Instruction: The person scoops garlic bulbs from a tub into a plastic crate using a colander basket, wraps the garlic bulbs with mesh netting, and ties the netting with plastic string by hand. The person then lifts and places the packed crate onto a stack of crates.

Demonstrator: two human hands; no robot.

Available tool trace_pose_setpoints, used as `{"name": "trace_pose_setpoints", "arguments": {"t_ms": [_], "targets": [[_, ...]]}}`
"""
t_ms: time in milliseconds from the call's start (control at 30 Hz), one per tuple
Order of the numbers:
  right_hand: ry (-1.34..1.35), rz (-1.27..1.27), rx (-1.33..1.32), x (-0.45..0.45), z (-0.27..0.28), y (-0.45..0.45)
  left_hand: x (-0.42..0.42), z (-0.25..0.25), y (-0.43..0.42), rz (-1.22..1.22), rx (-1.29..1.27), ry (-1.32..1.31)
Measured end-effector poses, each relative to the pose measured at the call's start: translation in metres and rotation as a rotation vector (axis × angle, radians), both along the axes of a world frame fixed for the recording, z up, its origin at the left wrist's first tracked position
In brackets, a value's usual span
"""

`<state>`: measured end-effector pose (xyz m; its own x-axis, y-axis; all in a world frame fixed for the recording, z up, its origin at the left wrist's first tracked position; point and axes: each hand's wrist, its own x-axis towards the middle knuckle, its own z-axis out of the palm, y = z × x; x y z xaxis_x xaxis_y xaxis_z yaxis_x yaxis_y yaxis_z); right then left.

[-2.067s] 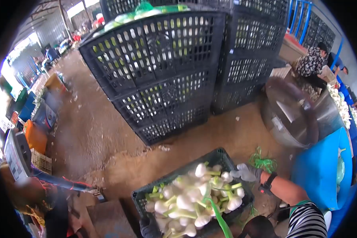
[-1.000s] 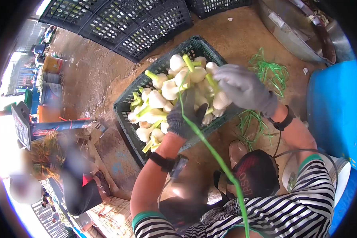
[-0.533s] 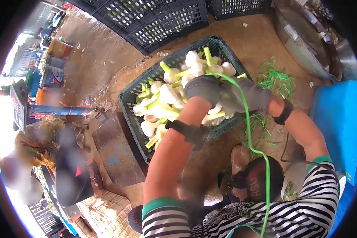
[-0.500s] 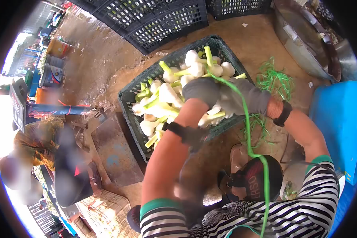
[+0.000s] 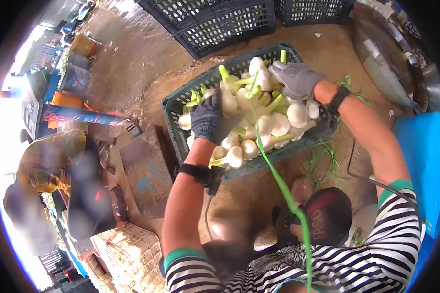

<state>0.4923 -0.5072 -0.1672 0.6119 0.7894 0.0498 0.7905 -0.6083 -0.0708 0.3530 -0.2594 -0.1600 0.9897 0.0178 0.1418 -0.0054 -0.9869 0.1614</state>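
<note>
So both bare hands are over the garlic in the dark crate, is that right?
Not quite: in the head view, the left hand and right hand are gloved, not bare. They are over the garlic in the dark crate, as you say.

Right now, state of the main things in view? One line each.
Crate: upright, heaped with garlic
Garlic: piled loose, stems cut short
Left hand: gloved, on the garlic; grip unclear
Right hand: gloved, at the garlic; grip unclear
Green strip: extended, curved
Black crates: stacked
Metal plate: stained, worn
</note>
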Motion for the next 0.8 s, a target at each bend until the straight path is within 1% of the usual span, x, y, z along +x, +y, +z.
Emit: {"name": "trace_pose_setpoints", "arguments": {"t_ms": [67, 100, 133, 167, 200, 233, 267, 300, 333, 367, 400, 467, 500, 533, 567, 600, 633, 667, 733, 767, 800], "targets": [[0.109, -0.011, 0.009, 0.004, 0.006, 0.003, 0.010, -0.003, -0.001, 0.150, -0.156, 0.064], [0.182, 0.001, 0.030, 0.007, 0.006, 0.004, 0.015, 0.000, -0.001, 0.182, -0.126, 0.123], [0.255, 0.014, 0.053, 0.007, 0.007, 0.002, 0.017, 0.006, -0.002, 0.185, -0.154, 0.137], [0.346, -0.001, 0.143, 0.006, 0.006, -0.002, 0.018, 0.007, 0.001, 0.222, -0.286, 0.163], [0.382, 0.007, 0.182, 0.008, 0.010, -0.006, 0.021, 0.008, 0.006, 0.260, -0.414, 0.187], [0.418, 0.016, 0.223, 0.011, 0.016, -0.010, 0.027, -0.019, 0.021, 0.225, -0.626, 0.031], [0.455, 0.029, 0.265, 0.014, 0.020, -0.013, 0.034, -0.034, 0.030, 0.214, -1.082, -0.023], [0.572, 0.032, 0.464, 0.016, 0.020, -0.018, 0.033, -0.021, 0.029, 0.234, -1.205, -0.111], [0.621, 0.026, 0.585, 0.015, 0.027, -0.020, 0.032, -0.004, 0.028, 0.255, -1.325, -0.200], [0.827, -0.098, 0.601, 0.014, 0.036, -0.023, 0.035, 0.003, 0.035, 0.282, -1.227, -0.191], [1.031, -0.231, 0.609, 0.009, 0.050, -0.022, 0.036, 0.011, 0.043, 0.267, -1.054, -0.145], [1.047, -0.319, 0.455, 0.014, 0.042, -0.015, 0.040, 0.021, 0.049, 0.144, -0.725, -0.057], [1.049, -0.357, 0.379, 0.019, 0.037, -0.010, 0.045, 0.010, 0.056, 0.057, -0.647, 0.026], [0.790, -0.286, 0.261, 0.026, 0.025, -0.003, 0.048, -0.004, 0.060, -0.025, -0.568, 0.107], [0.531, -0.214, 0.148, 0.032, 0.009, 0.005, 0.047, -0.019, 0.064, 0.015, -0.541, 0.218], [0.269, -0.142, 0.038, 0.035, 0.001, 0.012, 0.046, -0.026, 0.062, -0.011, -0.533, 0.146], [0.180, -0.085, 0.027, 0.026, 0.008, 0.015, 0.047, -0.035, 0.064, 0.045, -0.679, 0.153], [0.151, -0.114, -0.031, 0.020, 0.017, 0.016, 0.048, -0.044, 0.067, 0.105, -0.829, 0.158], [0.100, -0.179, -0.147, 0.009, 0.041, 0.023, 0.044, -0.035, 0.060, 0.114, -0.733, 0.108], [0.025, -0.121, 0.048, 0.010, 0.044, 0.030, 0.041, -0.030, 0.055, 0.114, -0.684, 0.089], [0.167, -0.112, 0.145, 0.006, 0.062, 0.046, 0.041, -0.031, 0.053, 0.133, -0.871, 0.060]]}}
